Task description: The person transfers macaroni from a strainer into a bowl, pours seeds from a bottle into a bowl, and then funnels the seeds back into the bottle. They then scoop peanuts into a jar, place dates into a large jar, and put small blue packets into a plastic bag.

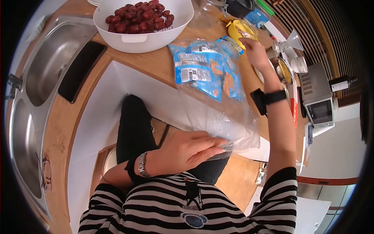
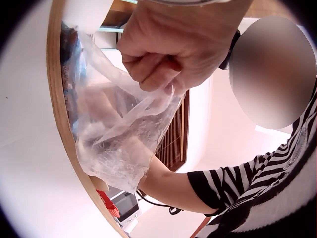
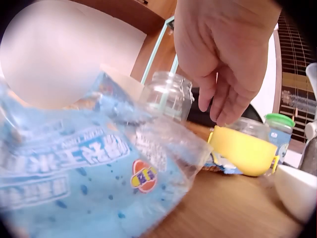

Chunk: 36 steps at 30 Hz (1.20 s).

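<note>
In the head view, my left hand (image 1: 187,152) pinches the near edge of a large clear plastic bag (image 1: 218,121). Blue printed packaging with barcodes (image 1: 194,74) shows at the bag's far part, lying on the counter. The left wrist view has the crumpled bag (image 2: 119,134) hanging below the curled fingers of that hand (image 2: 168,49). Farther off, my right hand (image 1: 255,54) reaches over a yellow bowl (image 1: 237,33). Its fingers (image 3: 228,101) hang loosely down, tips right at the bowl's rim in the right wrist view. I see nothing between them.
A white basin (image 1: 144,43) of dark red dates (image 1: 140,17) stands at the back left. The steel sink (image 1: 58,58) is at the left. Beyond the bag are a glass jar (image 3: 168,94), a green-lidded container (image 3: 279,129), a white bowl (image 3: 297,191) and a microwave (image 1: 319,111).
</note>
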Each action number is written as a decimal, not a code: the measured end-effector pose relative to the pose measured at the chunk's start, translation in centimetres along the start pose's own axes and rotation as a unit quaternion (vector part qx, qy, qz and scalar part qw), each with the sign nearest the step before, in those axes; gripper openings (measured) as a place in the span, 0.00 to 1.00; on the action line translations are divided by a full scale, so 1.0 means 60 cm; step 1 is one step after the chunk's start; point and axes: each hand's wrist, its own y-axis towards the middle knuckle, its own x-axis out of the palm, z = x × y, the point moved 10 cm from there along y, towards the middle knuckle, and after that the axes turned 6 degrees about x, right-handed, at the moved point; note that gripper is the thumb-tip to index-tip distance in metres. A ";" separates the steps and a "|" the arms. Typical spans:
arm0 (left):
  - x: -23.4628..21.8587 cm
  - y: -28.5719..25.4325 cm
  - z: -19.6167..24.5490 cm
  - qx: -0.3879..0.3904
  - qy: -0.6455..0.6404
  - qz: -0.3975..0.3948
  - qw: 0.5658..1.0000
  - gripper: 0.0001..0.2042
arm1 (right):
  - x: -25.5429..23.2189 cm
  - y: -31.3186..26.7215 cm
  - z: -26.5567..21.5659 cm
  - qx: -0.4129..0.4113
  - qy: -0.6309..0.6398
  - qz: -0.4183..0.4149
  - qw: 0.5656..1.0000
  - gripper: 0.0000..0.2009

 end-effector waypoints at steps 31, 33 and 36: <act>0.019 -0.002 -0.013 -0.047 0.001 -0.037 0.998 0.08 | 0.097 -0.052 0.112 0.330 0.262 -0.077 0.904 0.14; 0.023 -0.002 -0.012 -0.048 0.006 -0.041 0.998 0.08 | 0.078 -0.061 0.131 0.310 0.376 0.027 0.873 0.09; 0.024 -0.001 -0.013 -0.051 0.013 -0.041 0.998 0.08 | 0.048 -0.081 0.139 0.307 0.348 0.068 0.883 0.09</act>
